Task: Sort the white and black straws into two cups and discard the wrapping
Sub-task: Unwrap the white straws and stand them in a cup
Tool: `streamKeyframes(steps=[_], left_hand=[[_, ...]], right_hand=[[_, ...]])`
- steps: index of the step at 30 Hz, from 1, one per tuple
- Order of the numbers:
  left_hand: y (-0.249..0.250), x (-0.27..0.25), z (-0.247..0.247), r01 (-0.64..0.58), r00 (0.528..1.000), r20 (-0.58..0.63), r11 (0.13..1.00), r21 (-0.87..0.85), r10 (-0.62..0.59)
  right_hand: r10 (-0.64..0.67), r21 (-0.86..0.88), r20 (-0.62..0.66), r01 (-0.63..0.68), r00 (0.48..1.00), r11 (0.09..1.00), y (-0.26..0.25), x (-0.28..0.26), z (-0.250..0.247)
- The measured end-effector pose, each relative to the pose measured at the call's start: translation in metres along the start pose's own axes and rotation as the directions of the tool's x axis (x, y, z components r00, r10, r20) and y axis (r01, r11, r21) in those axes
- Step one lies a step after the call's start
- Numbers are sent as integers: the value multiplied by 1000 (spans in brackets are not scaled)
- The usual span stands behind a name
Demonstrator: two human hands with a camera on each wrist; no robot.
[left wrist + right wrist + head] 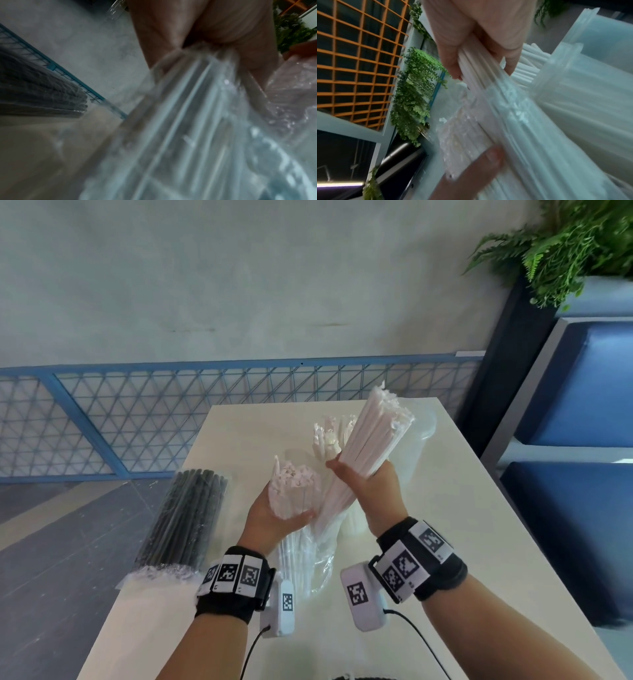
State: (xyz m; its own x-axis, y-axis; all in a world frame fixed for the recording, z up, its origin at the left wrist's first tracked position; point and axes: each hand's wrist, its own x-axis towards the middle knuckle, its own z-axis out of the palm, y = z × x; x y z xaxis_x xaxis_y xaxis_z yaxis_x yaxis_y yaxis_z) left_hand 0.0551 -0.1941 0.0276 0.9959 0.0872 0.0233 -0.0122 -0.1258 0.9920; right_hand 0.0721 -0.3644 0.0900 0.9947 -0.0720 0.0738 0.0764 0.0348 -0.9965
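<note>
My right hand (363, 477) grips a thick bundle of white straws (373, 433), lifted and slanting up to the right out of their clear plastic wrapping (318, 563). My left hand (277, 515) holds the rest of the white straws (291, 491) in the open top of that wrapping. In the right wrist view my fingers (453, 65) curl round the white straws (481, 81). A clear cup (416, 440) behind the lifted bundle holds more white straws (329, 436). A sealed pack of black straws (186, 515) lies at the table's left edge.
The cream table (445, 542) ends at a blue mesh railing (137, 412) beyond its far edge. Blue seats (582, 508) stand to the right, with a fern planter (565, 244) above them. Floor lies below the table's left side.
</note>
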Motion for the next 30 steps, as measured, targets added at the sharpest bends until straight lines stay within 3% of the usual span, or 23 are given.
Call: streamKeyframes(steps=[9,14,18,22,25,30], left_hand=[[-9,7,-5,-41,999,3,997,59,41],[-7,7,-5,-34,999,8,999,39,34],[-8,8,-5,-37,999,17,998,44,36],[-6,5,-8,-39,999,-9,999,18,39],[-7,5,-11,-34,999,-10,999,7,34],[2,7,-5,2,1000,25,1000,-21,-1]], right_hand=[[-132,182,-226,175,965,968,-56,28,-24],[-216,87,-266,247,939,965,-71,45,-30],[-220,-7,-214,224,952,975,-63,51,-22],[-227,81,-170,243,959,967,-62,50,-22],[-270,171,-51,274,962,946,-70,50,-22],[-289,141,109,273,951,952,-73,42,-10]])
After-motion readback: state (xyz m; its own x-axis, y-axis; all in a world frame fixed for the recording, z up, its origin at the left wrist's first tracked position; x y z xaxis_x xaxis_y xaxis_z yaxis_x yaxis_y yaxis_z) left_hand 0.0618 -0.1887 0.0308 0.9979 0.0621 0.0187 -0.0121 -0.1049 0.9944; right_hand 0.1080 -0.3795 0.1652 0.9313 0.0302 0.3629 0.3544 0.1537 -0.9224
